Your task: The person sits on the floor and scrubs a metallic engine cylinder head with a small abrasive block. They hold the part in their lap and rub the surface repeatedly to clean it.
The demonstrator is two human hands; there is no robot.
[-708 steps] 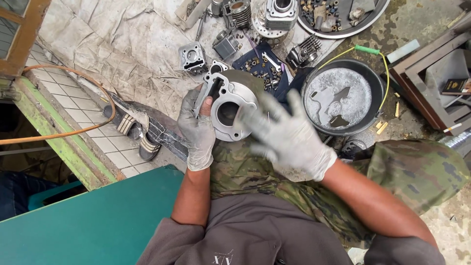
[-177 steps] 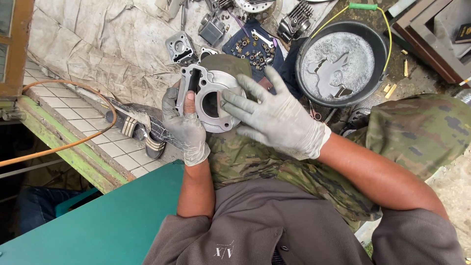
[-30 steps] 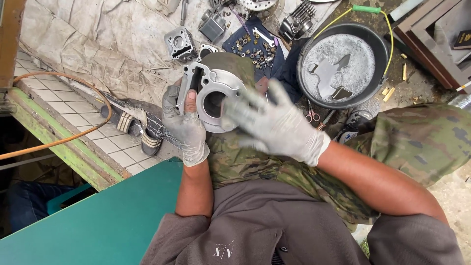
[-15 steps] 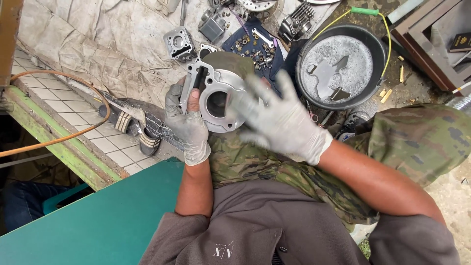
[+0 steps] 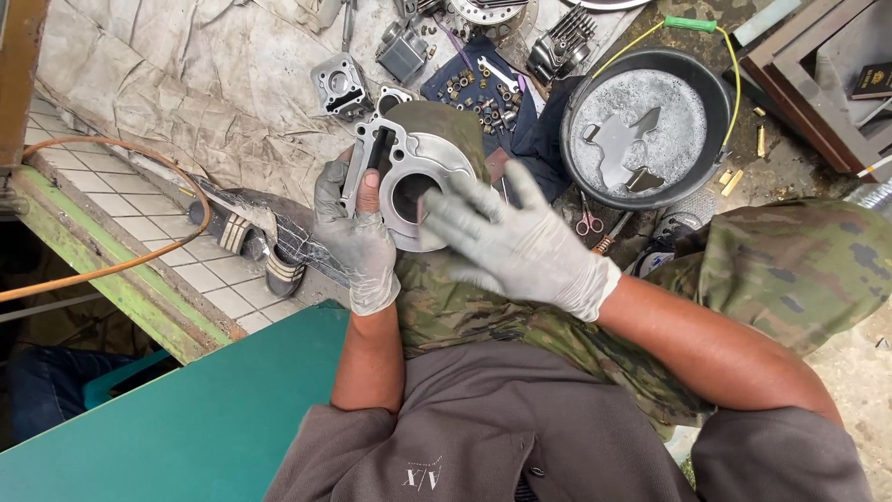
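A grey cast-metal engine cylinder block with a round bore [image 5: 413, 181] was held above the person's lap, gripped along its left edge by the gloved left hand [image 5: 358, 232]. The gloved right hand [image 5: 516, 244] lay spread wide, fingers flat across the block's face. Beyond the block sat a round black pan [image 5: 720, 93] and a dark blue cloth strewn with small metal parts [image 5: 474, 88].
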